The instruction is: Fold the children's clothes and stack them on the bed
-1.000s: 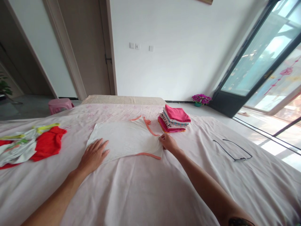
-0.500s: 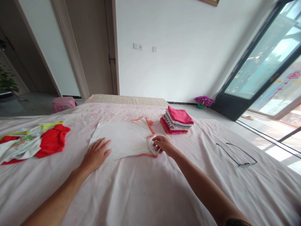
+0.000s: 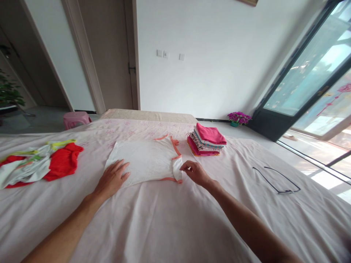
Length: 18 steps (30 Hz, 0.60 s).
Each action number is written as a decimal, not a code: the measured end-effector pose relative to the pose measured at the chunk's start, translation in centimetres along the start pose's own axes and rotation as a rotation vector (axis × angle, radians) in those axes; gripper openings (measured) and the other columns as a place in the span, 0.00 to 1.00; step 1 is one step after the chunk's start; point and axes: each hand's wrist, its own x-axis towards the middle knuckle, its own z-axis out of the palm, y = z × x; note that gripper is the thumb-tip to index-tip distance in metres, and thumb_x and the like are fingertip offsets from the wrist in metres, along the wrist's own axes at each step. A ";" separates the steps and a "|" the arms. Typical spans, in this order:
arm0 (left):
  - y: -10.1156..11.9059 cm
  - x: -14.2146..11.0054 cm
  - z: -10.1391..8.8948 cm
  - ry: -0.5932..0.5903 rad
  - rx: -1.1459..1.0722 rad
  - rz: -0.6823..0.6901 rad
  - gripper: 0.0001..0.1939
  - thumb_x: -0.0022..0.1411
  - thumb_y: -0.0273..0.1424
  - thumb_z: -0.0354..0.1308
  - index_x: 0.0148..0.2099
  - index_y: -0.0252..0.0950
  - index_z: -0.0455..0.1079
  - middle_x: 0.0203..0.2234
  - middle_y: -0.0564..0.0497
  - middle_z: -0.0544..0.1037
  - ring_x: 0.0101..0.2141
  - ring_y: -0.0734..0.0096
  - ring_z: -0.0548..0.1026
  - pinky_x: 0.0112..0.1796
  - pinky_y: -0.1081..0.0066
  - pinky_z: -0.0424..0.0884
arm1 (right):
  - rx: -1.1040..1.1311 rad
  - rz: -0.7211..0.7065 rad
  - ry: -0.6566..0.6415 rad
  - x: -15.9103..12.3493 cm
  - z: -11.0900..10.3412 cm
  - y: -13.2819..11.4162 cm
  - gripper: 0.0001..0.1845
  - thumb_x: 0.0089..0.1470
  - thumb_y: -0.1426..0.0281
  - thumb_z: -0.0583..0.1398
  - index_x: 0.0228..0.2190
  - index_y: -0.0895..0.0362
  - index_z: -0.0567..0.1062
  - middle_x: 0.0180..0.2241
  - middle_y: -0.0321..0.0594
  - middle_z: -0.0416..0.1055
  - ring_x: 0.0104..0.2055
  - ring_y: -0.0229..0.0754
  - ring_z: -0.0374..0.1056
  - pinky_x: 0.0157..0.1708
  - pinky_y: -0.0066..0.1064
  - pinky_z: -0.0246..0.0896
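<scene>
A white sleeveless top with orange trim lies flat on the bed, its neck and shoulder straps pointing right. My left hand rests open on the hem end, fingers spread over the cloth. At the strap end, my right hand is closed with curled fingers, the fingertips right at the edge of the near strap. Whether any cloth is between those fingers cannot be made out. Just beyond my right hand stands a neat stack of folded clothes, a pink piece uppermost.
Loose red, white and yellow clothes lie heaped at the left. Eyeglasses rest on the wrinkled bedsheet at the right. Past the bed are a pink stool, purple flowers and a glass door.
My right hand has drawn slightly right, off the near strap to its outer edge, uncovering more of it. My left hand stays on the top.
</scene>
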 end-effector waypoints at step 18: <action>-3.7 -5.4 -6.1 -0.122 -0.082 0.280 0.15 0.65 0.28 0.48 0.48 0.44 0.73 0.45 0.53 0.79 0.47 0.68 0.76 0.52 0.69 0.70 | -0.398 -0.427 -0.242 0.1 0.0 0.5 0.17 0.65 0.65 0.50 0.47 0.54 0.76 0.49 0.47 0.74 0.53 0.46 0.67 0.56 0.40 0.57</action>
